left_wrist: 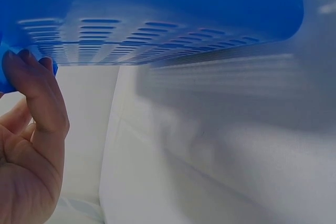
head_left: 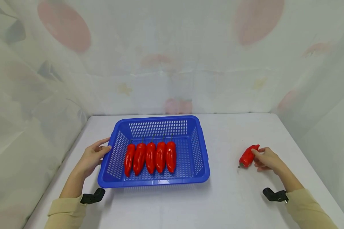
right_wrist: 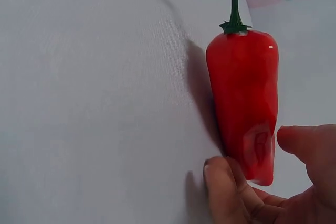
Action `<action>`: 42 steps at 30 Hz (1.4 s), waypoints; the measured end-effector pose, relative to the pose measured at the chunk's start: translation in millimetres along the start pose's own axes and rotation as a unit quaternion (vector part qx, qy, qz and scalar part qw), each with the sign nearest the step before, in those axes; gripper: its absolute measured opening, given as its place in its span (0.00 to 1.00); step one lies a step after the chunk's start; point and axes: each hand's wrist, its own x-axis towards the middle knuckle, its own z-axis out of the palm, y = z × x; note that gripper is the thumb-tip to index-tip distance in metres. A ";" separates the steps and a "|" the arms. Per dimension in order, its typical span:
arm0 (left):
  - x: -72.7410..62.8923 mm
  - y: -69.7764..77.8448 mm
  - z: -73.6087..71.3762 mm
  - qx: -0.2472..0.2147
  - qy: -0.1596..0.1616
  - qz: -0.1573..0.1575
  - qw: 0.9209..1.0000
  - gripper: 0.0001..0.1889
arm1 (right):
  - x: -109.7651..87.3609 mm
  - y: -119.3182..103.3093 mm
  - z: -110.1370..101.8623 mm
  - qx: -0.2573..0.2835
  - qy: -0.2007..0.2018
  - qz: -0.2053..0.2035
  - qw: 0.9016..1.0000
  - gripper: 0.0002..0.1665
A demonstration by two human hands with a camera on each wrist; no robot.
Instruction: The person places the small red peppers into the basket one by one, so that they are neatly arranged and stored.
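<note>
My left hand (head_left: 90,158) grips the left rim of a blue plastic basket (head_left: 154,183), thumb on top. In the left wrist view its fingers (left_wrist: 44,95) curl up under the slotted basket wall. Several glossy red chili peppers (head_left: 150,158) lie side by side in the basket, green stems pointing to the far side. Off to the right, my right hand (head_left: 269,160) pinches another red chili pepper (head_left: 246,157) near its tip. That pepper's green stem (right_wrist: 234,3) points away from the hand in the right wrist view, with thumb and fingers on either side of the tip.
A white table (head_left: 172,206) lies under everything. Pale patterned sheeting (head_left: 172,86) rises behind the table and along both sides. A black wrist camera (head_left: 93,196) sits at the left cuff, another black wrist camera (head_left: 275,194) at the right.
</note>
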 end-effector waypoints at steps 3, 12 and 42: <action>0.2 0.0 -0.1 0.000 0.000 -0.001 1.000 0.35 | -2.5 2.0 -3.7 -0.009 0.003 -0.002 1.000 0.49; -0.9 1.8 -0.7 -0.004 -0.001 0.001 1.000 0.35 | -9.9 11.1 -9.9 -0.055 0.040 -0.101 0.993 0.43; 0.2 -0.1 0.7 -0.011 0.000 0.003 1.000 0.35 | 7.0 20.7 0.5 -0.160 0.130 -0.375 0.904 0.28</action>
